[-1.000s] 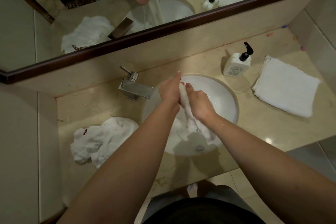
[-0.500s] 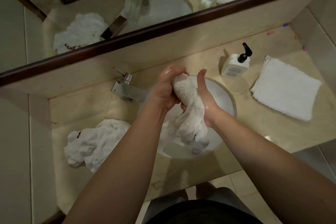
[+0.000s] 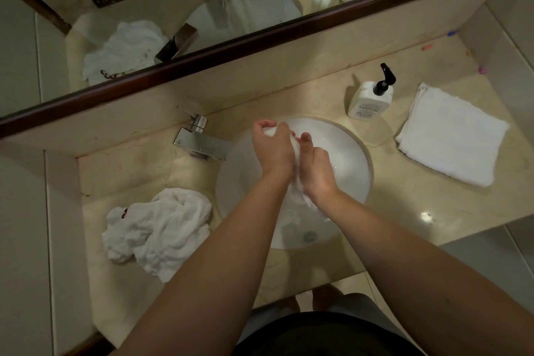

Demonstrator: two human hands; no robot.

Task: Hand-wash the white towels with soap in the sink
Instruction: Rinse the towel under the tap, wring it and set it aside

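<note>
Over the round white sink (image 3: 351, 153) both hands squeeze one wet white towel (image 3: 297, 193). My left hand (image 3: 271, 150) grips its upper end, which pokes out white above the fist. My right hand (image 3: 316, 170) grips the towel just beside and below it, and the towel's lower part hangs down between my wrists into the basin. A crumpled wet white towel (image 3: 159, 228) lies on the counter left of the sink. A folded dry white towel (image 3: 453, 136) lies at the right. A white soap bottle with a black pump (image 3: 371, 100) stands behind the sink.
A square chrome tap (image 3: 202, 141) juts toward the basin from the back left. The beige stone counter (image 3: 404, 205) ends at a wall on the left and right. A dark-framed mirror (image 3: 260, 37) runs along the back. Small coloured bits (image 3: 427, 48) lie at the far right corner.
The hands have closed in around the towel and lowered it toward the basin; half a second ago it was lifted higher with the right hand open beside it.
</note>
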